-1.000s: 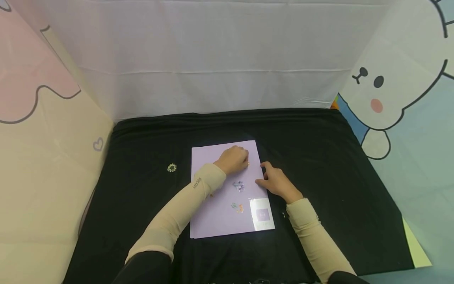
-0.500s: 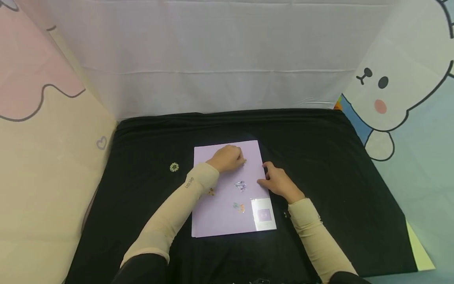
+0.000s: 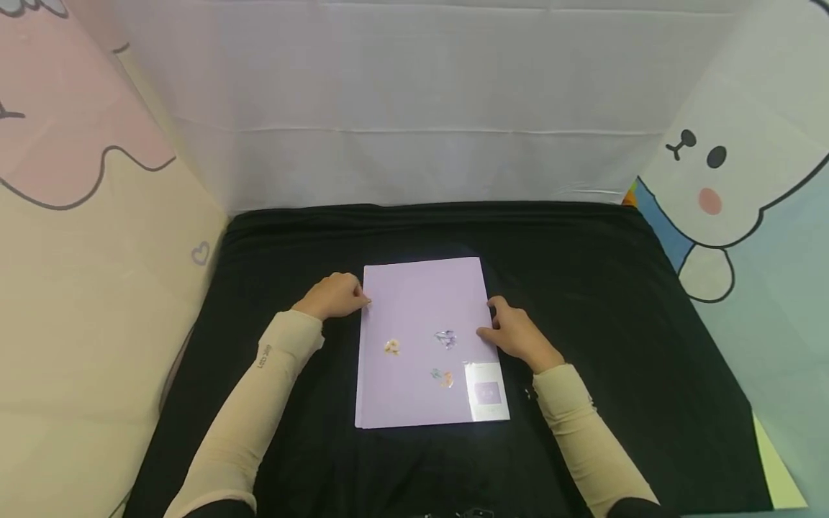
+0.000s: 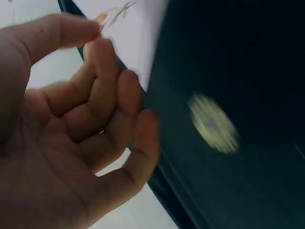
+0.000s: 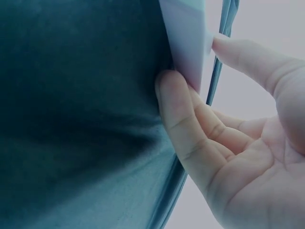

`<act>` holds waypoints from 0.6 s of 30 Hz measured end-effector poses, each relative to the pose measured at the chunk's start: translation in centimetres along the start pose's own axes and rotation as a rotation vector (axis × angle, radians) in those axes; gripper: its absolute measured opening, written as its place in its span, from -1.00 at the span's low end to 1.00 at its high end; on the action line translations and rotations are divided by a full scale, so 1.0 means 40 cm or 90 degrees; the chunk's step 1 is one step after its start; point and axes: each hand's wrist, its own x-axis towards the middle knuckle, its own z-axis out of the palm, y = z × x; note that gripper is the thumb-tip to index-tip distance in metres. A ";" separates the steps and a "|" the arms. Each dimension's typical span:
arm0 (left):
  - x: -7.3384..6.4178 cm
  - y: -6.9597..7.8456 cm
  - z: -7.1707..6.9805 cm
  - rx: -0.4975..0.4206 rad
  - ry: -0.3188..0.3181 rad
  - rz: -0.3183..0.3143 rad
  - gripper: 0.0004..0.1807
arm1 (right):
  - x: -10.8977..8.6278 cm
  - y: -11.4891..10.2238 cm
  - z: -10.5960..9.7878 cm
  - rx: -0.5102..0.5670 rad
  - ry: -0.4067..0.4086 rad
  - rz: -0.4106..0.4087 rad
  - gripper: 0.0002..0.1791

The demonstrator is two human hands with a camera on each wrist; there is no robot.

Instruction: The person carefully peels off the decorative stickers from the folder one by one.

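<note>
A flat lilac folder (image 3: pixel 421 302) lies on the black cloth, bearing small flower stickers: yellow (image 3: pixel 391 347), purple (image 3: pixel 445 338) and green-orange (image 3: pixel 442 378). At its left edge is my left hand (image 3: pixel 334 295), thumb and index fingertips together. Between them, in the left wrist view, shows a small orange flower sticker (image 4: pixel 101 18) with thin stems. My right hand (image 3: pixel 518 334) holds the folder's right edge, thumb on the cover and fingers at the side. A blurred pale-yellow ring-shaped piece (image 4: pixel 214 123) lies on the cloth; in the head view the left hand hides it.
A clear-and-white label (image 3: pixel 487 374) covers the folder's lower right corner. Black cloth (image 3: pixel 615 324) covers the table. A white curtain (image 3: pixel 401 165) hangs behind, with cartoon-printed sheets at both sides. Small dark items (image 3: pixel 476 513) show at the front edge.
My left hand has moved left from the folder's upper right area to its left edge, uncovering the yellow sticker. My right hand stays at the right edge. The head view has shifted slightly.
</note>
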 end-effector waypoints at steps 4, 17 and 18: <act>-0.075 -0.096 -0.037 -0.012 -0.028 -0.048 -0.81 | -0.002 -0.004 -0.003 -0.001 -0.002 0.002 -0.28; -0.191 -0.243 -0.087 0.007 0.011 -0.120 -0.80 | 0.000 -0.005 0.001 -0.005 -0.009 0.007 -0.28; -0.194 -0.245 -0.088 0.004 0.010 -0.122 -0.80 | 0.000 -0.006 0.001 -0.005 -0.008 0.007 -0.28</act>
